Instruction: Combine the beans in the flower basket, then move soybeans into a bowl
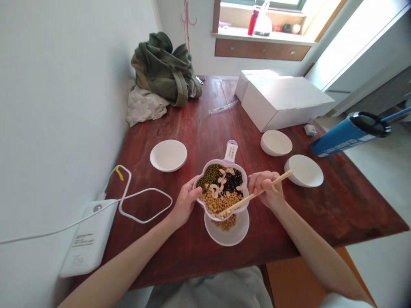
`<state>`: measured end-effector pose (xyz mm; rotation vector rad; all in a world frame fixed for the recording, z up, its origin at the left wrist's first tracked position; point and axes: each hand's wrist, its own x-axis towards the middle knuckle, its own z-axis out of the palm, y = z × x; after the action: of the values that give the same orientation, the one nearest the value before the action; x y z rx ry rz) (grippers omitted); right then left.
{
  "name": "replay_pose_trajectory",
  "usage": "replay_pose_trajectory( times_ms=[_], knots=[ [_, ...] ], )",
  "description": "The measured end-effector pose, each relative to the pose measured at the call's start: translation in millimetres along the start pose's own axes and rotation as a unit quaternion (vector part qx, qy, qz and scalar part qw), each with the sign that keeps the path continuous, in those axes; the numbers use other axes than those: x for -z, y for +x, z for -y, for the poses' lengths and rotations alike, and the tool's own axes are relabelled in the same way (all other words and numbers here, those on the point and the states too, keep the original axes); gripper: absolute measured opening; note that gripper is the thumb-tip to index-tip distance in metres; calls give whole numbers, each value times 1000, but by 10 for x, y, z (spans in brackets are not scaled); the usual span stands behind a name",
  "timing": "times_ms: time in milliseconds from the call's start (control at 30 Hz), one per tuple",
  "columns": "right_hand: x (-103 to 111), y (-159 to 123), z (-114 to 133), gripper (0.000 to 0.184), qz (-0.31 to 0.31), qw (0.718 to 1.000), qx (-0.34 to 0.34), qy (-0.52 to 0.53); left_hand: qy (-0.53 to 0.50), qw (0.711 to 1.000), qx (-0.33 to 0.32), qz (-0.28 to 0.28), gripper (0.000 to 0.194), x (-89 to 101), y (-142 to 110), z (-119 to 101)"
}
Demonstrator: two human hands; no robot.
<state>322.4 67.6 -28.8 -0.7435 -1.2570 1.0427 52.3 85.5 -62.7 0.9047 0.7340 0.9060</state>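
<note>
My left hand [186,200] grips the left rim of a flower-shaped divided dish [245,182], thumb over the edge. In the dish lie green mung beans [210,174], black beans [235,182], yellow soybeans [224,200] and pale flat seeds scattered across the middle. My right hand [267,188] is closed around a pair of chopsticks [253,195], whose tips reach into the soybeans near the dish's front edge. Partly under the dish stands a white bowl [226,240] with soybeans in it. The dish is held above this bowl.
White bowls stand at the left [168,156] and right [304,171], with another bowl [276,143] behind the right one. A white box [285,98], green bag [163,68], blue tumbler [337,136] and white power strip [90,237] with a looped cable surround the work area.
</note>
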Motion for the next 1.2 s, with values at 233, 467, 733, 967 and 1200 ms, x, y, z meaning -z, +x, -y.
replay_pose_trajectory(
  times_ms=[233, 467, 733, 967, 1200],
  knots=[
    [26, -4, -65, 64, 3, 1000, -4, 6, -5, 1000, -1, 8, 60, 43, 9, 51],
    [27, 7, -108, 69, -28, 1000, -12, 4, 4, 1000, -20, 7, 58, 25, 27, 68],
    [75, -24, -183, 72, -73, 997, -21, -27, 11, 999, -50, 4, 61, 9, 71, 134],
    [46, -6, -181, 75, -69, 997, -31, -23, 22, 999, -45, 16, 65, 83, 93, 210],
    [66, -20, -174, 71, -59, 998, -21, 1, 29, 999, -38, 14, 62, 102, 87, 234]
  ],
)
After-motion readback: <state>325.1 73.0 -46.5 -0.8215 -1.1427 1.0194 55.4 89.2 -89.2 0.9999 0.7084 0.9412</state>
